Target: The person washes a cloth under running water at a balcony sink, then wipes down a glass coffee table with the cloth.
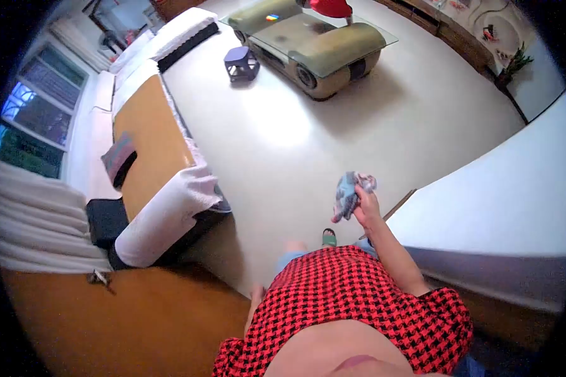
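Observation:
My right hand (366,207) is closed around a crumpled cloth (347,196) with a blue, grey and pinkish pattern. It holds the cloth in front of my body, above the pale floor (270,157). My left hand (256,294) hangs low beside my red and black checked top (333,283). Only a small part of that hand shows, near the edge of a brown wooden surface (138,314), and its fingers cannot be made out. A foot in a green sandal (329,237) shows below the cloth.
A long sofa (148,119) with white covers runs along the left, a cushion (118,157) on it. Ahead stand a small dark stool (241,65) and a glass-topped, car-shaped table (308,47) bearing something red (331,7). A white surface (497,188) is close on my right.

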The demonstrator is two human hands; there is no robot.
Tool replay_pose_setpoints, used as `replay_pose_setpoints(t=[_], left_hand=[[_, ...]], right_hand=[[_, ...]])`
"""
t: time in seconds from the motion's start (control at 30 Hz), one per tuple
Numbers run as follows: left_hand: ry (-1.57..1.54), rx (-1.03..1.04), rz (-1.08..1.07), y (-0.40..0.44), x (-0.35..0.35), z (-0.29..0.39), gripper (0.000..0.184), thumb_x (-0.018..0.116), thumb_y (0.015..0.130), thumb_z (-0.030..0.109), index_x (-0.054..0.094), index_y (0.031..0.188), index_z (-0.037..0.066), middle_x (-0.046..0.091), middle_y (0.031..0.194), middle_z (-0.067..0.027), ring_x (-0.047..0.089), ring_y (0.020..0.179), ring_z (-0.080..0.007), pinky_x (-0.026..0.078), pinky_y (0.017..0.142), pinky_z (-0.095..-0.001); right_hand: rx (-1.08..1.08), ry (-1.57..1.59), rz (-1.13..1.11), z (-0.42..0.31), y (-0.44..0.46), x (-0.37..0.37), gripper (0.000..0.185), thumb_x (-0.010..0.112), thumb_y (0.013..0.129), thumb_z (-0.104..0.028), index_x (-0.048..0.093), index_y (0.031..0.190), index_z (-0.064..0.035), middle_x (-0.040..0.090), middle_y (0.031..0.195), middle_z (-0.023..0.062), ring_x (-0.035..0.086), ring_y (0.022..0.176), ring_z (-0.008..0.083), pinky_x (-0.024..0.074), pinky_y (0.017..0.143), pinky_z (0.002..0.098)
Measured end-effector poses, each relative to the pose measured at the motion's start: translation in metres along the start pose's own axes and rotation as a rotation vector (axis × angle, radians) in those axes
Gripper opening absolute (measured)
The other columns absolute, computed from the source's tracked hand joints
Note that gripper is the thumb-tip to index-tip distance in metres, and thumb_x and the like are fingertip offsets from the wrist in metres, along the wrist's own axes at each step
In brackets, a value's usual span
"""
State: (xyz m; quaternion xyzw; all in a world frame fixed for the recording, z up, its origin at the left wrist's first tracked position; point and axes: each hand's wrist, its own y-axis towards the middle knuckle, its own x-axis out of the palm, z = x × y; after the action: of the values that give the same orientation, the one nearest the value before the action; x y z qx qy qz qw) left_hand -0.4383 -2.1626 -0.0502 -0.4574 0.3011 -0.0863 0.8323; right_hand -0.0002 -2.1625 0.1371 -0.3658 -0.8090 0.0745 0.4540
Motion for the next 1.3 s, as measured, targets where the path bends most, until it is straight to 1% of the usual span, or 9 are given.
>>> replay_pose_setpoints(t=[0.37,0.57,0.6,0.67,0.8,1.0,1.07,1.23,1.3], left_hand=[[0.172,0.177,-0.218,0.127,0.018,0.17,0.019,0.055,0.077,0.015,0.056,0.091,0.002,0.056,0.071,-0.0087,0.055,0.058,-0.018,0.045,0.054,-0.0317],[0.044,0.301,0.016,0.233,-0.08,0.391,0.013,0.054,0.076,0.015,0.059,0.078,0.002,0.055,0.057,-0.0062,0.053,0.05,-0.0179,0.044,0.05,-0.032],[-0.031,0.379,0.053,0.23,-0.09,0.411,0.013,0.054,0.076,0.015,0.059,0.076,0.002,0.054,0.055,-0.0058,0.052,0.049,-0.0179,0.043,0.049,-0.0321],[-0.137,0.474,0.129,0.214,-0.099,0.562,0.014,0.054,0.079,0.013,0.06,0.083,0.001,0.053,0.057,-0.0022,0.049,0.05,-0.0105,0.039,0.046,-0.0246],[-0.256,0.577,-0.01,0.21,-0.068,0.77,0.03,0.054,0.083,0.016,0.056,0.11,0.004,0.06,0.08,-0.0041,0.059,0.067,-0.0121,0.043,0.056,-0.0228],[0.189,0.742,-0.204,0.23,0.005,0.779,0.029,0.052,0.086,0.013,0.053,0.113,0.001,0.056,0.079,-0.0037,0.056,0.069,-0.0127,0.046,0.066,-0.0255],[0.37,0.602,-0.209,0.213,0.014,0.741,0.03,0.054,0.082,0.011,0.055,0.109,0.0,0.056,0.069,-0.0056,0.056,0.064,-0.0133,0.046,0.061,-0.0269],[0.553,0.194,-0.209,0.224,-0.009,0.672,0.027,0.058,0.077,0.015,0.062,0.1,0.002,0.065,0.079,-0.0104,0.061,0.07,-0.0137,0.048,0.067,-0.0275],[0.474,0.082,-0.208,0.219,-0.007,0.672,0.026,0.057,0.078,0.013,0.062,0.1,0.001,0.065,0.079,-0.0085,0.061,0.071,-0.0132,0.048,0.067,-0.0273]], right_hand=[[-0.043,-0.006,0.168,-0.031,0.236,0.095,0.026,0.05,0.083,-0.001,0.048,0.109,0.0025,0.055,0.1,0.0133,0.057,0.094,0.0274,0.0484,0.083,0.0442],[-0.188,0.112,0.268,-0.097,0.44,0.192,0.034,0.055,0.079,0.003,0.047,0.113,0.0016,0.055,0.104,0.0128,0.057,0.094,0.0266,0.0481,0.082,0.0417],[-0.245,0.11,0.264,-0.123,0.388,0.189,0.034,0.054,0.079,0.003,0.047,0.113,0.0016,0.055,0.105,0.0128,0.056,0.095,0.0267,0.0479,0.083,0.042],[-0.264,0.117,0.287,-0.161,0.425,0.232,0.034,0.054,0.08,0.003,0.047,0.113,0.0015,0.055,0.107,0.0127,0.056,0.096,0.0267,0.0478,0.084,0.0422],[-0.279,0.141,0.152,-0.225,0.522,0.258,0.034,0.055,0.08,0.002,0.047,0.113,0.0022,0.054,0.109,0.0129,0.056,0.097,0.0264,0.0475,0.084,0.0426],[-0.277,-0.312,0.199,-0.218,0.684,0.165,0.056,0.062,0.079,-0.012,0.033,0.125,0.0052,0.048,0.119,0.018,0.052,0.105,0.0278,0.0411,0.091,0.0367],[-0.269,-1.158,0.751,-0.184,0.718,0.13,0.065,0.061,0.08,-0.019,0.028,0.129,0.0061,0.042,0.126,0.0225,0.044,0.115,0.0314,0.0336,0.097,0.0362],[-0.28,-1.326,0.521,-0.156,0.805,0.143,0.064,0.053,0.083,-0.038,0.03,0.132,-0.0042,0.033,0.134,0.0242,0.033,0.123,0.0377,0.0281,0.1,0.0382],[-0.111,-1.567,0.577,-0.131,0.795,0.141,0.067,0.05,0.083,-0.043,0.027,0.137,-0.0109,0.025,0.138,0.0245,0.02,0.129,0.0398,0.0188,0.101,0.0521]])
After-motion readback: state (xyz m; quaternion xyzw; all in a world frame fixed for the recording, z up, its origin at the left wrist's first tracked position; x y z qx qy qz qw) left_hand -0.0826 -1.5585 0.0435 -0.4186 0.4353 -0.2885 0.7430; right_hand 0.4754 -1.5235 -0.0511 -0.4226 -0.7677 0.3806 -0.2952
